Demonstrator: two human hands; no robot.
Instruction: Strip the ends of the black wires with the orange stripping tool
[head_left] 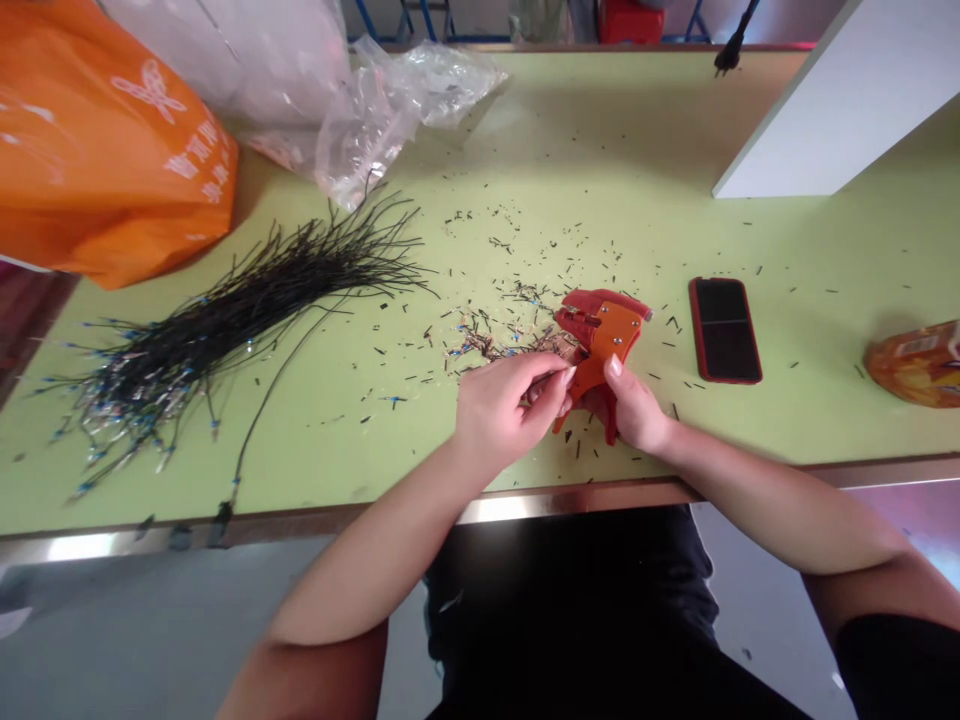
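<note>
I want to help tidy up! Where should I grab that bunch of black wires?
Grab the bunch of black wires around its thick middle, reaching in from the near edge of the table. The wires lie packed together there, so your hand can close around many at once. The thin ends fan out on both sides, so they'd probably slip away if you grabbed them there.
</note>
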